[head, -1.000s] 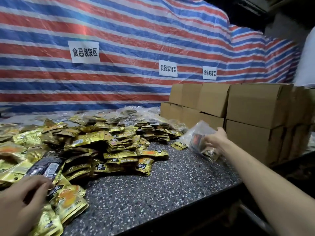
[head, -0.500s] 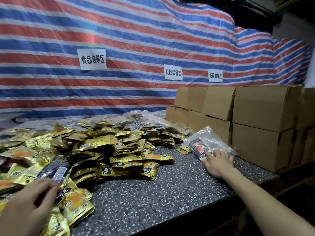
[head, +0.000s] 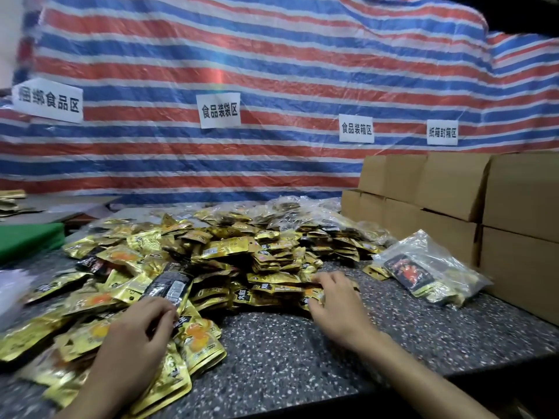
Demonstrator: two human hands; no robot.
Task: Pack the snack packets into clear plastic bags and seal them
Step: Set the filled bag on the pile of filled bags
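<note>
1. Head view, overall: I see a speckled table point(head: 287, 358) carrying a wide pile of gold packets point(head: 242, 252), which covers its left and middle parts.
2. Left hand point(head: 136, 334): it lies on the near left part of the pile. Its fingers curl over the near end of a black packet point(head: 169, 285) that sits on top of the gold ones. The thumb is hidden from me.
3. Right hand point(head: 335, 306): it reaches to the pile's near right edge. The fingers are spread and slightly bent, with their tips resting on gold packets there. I see nothing gripped.
4. Filled clear bag point(head: 423, 267): it lies on the table to the right of the pile, apart from both hands and just beside the cardboard boxes point(head: 514, 207). A dark packet with red print shows through the plastic. I cannot tell whether its mouth is sealed.
5. More clear bags point(head: 302, 213) holding packets lie at the back of the pile.
6. The boxes stand stacked in two layers along the right side.
7. A green board point(head: 27, 240) lies at the far left.
8. Behind everything hangs a red, white and blue striped tarp point(head: 272, 71) bearing four white paper signs point(head: 220, 110).
</note>
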